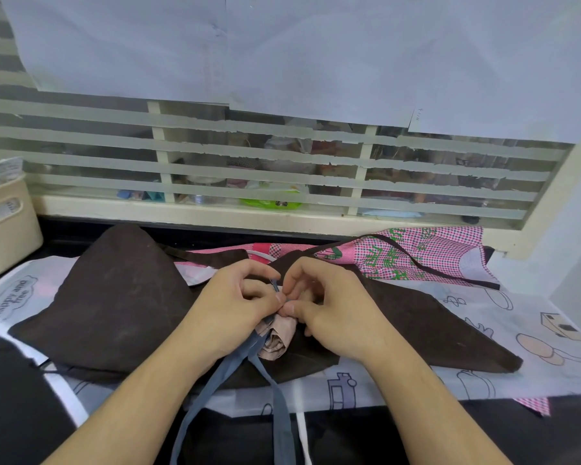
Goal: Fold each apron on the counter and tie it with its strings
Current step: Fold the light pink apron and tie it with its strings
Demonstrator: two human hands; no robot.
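**Tying the strings on the rolled apron**

Two grey-blue strings (249, 391) trail off the near edge of the counter (483, 427) toward the camera, one on the left and one just right of it, and run up to a small rolled beige apron (277, 340) lying on top of a spread dark brown apron (114, 297). Both hands meet right above that roll. The left hand (239, 303) has its fingers curled and pinches a short bit of string between thumb and forefinger. The right hand (329, 307) is curled the same way, its thumb touching the left thumb, pinching at the same spot; exactly how the string passes between the fingers is hidden.

This looks like the tying step for the beige apron: it is already rolled, and the knot is being formed at its top. The next move probably calls for drawing the two ends apart to cinch the knot snug against the roll, keeping the bundle from unrolling.

The brown apron lies flat beneath, not yet folded. Behind it, near the window ledge (195, 213), a pink checked apron (433, 253) waits, and a white printed apron (483, 317) lies under them all. A cream basket (7, 226) stands at the far left.
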